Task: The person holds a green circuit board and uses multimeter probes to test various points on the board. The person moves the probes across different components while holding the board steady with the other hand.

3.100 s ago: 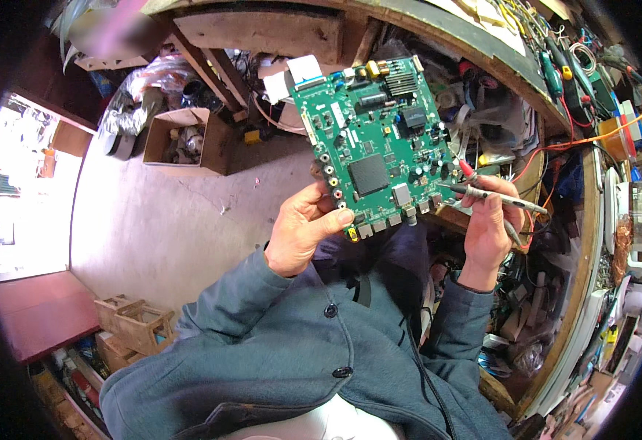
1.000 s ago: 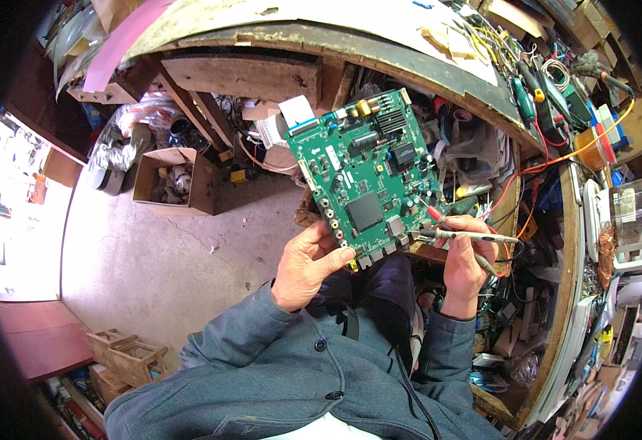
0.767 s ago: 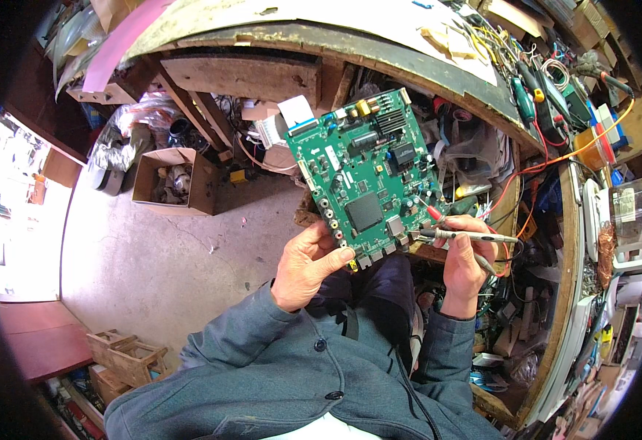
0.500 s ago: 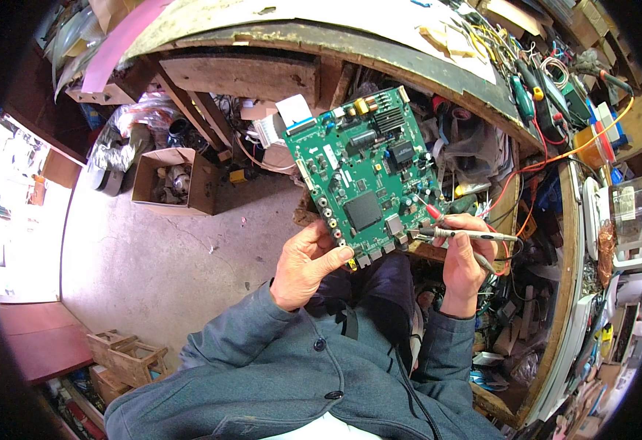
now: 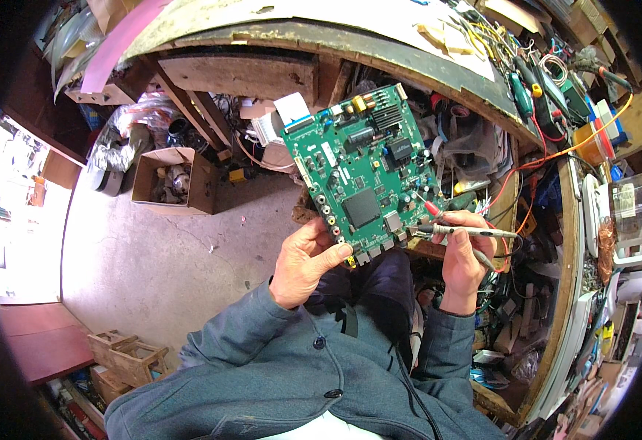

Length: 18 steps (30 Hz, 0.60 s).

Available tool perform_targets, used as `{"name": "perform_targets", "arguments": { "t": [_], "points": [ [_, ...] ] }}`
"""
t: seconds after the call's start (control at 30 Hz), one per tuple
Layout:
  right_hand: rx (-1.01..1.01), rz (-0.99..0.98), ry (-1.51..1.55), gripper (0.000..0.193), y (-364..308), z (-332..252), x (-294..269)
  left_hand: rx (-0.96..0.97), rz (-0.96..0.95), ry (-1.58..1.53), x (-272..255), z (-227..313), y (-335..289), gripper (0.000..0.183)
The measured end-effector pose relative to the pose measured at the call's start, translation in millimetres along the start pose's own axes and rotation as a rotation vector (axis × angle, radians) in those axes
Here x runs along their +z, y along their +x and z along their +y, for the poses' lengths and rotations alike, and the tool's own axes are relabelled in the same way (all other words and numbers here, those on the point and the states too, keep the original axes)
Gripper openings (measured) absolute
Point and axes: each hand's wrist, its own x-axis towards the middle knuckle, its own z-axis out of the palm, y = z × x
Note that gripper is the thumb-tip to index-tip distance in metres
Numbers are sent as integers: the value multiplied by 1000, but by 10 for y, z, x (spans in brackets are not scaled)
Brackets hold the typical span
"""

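A green circuit board is held up in front of me, tilted, with a black square chip, a finned heat sink and several capacitors on its face. My left hand grips its lower left corner, thumb on the face beside a row of round sockets. In my right hand are a red-tipped test probe and a grey probe, held together between fingers and thumb. The red probe's tip meets the board near small capacitors at its right side. The grey one's tip lies by the metal sockets on the lower edge. A white ribbon cable sticks out from the board's upper left.
A wooden workbench curves across the far side, cluttered at right with tools and wires. Red and orange leads run from it to the probes. An open cardboard box and a small wooden stool stand on the concrete floor at left.
The board and both hands stay almost where they were. The grey probe has tilted slightly, its back end a little higher.
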Motion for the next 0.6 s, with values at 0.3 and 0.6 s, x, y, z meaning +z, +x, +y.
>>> {"name": "perform_targets", "arguments": {
  "t": [0.3, 0.6],
  "points": [
    [-12, 47, 25, 30, 15, 10, 29, -10, -6, 14, -6, 6, 4, 50],
    [2, -1, -24, 30, 0, 3, -7, -8, -4, 25, 12, 28, 11, 50]
  ]
}}
